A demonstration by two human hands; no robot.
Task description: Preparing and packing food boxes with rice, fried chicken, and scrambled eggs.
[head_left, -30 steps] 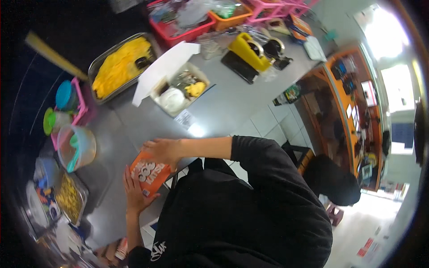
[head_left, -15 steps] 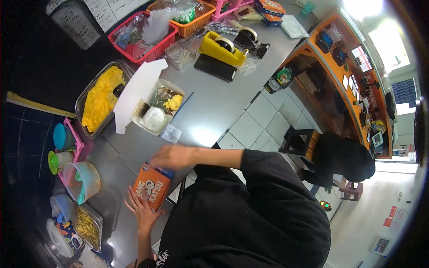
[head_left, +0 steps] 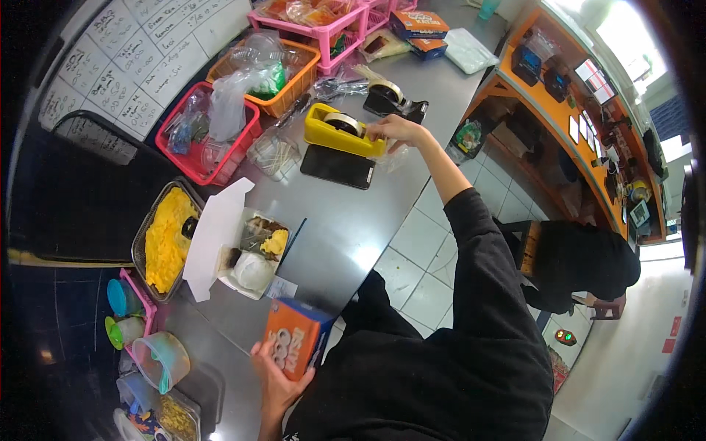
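My left hand (head_left: 276, 384) is closed around the near end of an orange and blue cardboard box (head_left: 288, 339), which stands tilted at the counter's edge. Farther off, my right hand (head_left: 397, 132) reaches over the counter to the front end of a yellow tape dispenser (head_left: 323, 132). Its fingers are pinched at the cutter, on the end of the tape; the clear strip itself hardly shows. Beyond the left hand sits an open white meal box (head_left: 208, 250) with a rice mound (head_left: 254, 273), some yellow egg and a dark, wrapped portion.
Near the dispenser lie a black phone (head_left: 338, 167) and a second, black tape dispenser (head_left: 412, 110). A red basket (head_left: 246, 147) and an orange basket (head_left: 305, 77) hold plastic bags. At left are a tray of yellow food (head_left: 163, 242) and a clear tub (head_left: 176, 360).
My right hand has left the orange box and moved far forward to the yellow dispenser. The left hand now grips the box, which is tilted up and shows its blue side.
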